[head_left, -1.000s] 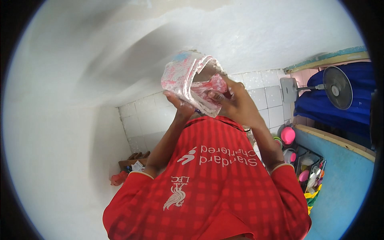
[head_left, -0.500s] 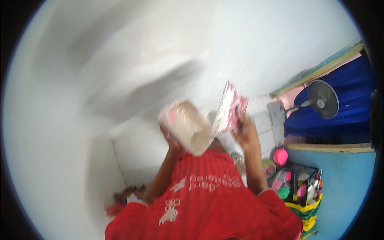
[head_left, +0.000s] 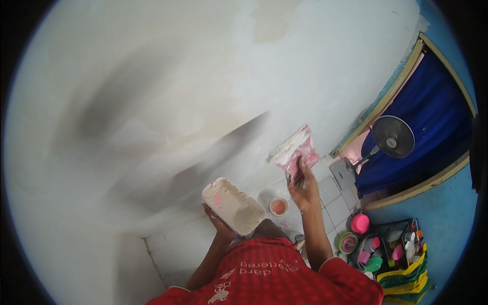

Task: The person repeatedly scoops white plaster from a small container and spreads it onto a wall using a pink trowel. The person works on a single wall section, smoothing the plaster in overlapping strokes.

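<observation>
Soft, even daylight fills the scene, leaving the pale plastered wall [head_left: 213, 76] bright and slightly washed out, with broad grey shadows smeared diagonally across its middle. The fisheye lens bends straight lines toward the rim, curving the yellow door frame [head_left: 386, 96] on the right, and a black circular border cuts off every corner. Detail is soft and a little blurred overall, sharpest near the centre, with no harsh glare anywhere.

standing fan [head_left: 391, 137], blue curtain [head_left: 432, 117], small round tub [head_left: 278, 207], pink ball [head_left: 359, 223]
</observation>
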Demonstrator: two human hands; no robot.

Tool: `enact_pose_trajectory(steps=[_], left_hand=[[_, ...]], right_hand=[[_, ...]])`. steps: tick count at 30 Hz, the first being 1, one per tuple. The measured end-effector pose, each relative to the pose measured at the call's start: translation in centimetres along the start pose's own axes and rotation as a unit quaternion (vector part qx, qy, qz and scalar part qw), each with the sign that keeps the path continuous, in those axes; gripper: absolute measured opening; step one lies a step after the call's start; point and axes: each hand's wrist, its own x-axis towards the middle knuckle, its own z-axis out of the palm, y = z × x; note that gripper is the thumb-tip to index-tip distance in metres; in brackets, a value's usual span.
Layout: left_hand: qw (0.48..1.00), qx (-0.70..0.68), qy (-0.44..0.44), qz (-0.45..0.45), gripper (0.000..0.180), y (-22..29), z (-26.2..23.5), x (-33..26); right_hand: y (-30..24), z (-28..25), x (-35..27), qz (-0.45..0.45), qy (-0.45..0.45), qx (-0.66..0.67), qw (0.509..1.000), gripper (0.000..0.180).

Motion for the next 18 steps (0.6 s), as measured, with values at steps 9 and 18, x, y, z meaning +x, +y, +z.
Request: enact_pose_trajectory(steps=[9,18], left_hand=[[0.998,0.036,0.047,0.029,0.069,-2.0,1.3,2.2],[0.984,0.123,0.125,0.041,0.074,-2.6,0.0,1.3]], right_hand=[[-5.5,9.8,8.3,-0.519,-0.067,-0.441,0.729,0.033],[-6.7,16.9,17.4,-0.729,-0.215,-0.567,0.318,0.052]])
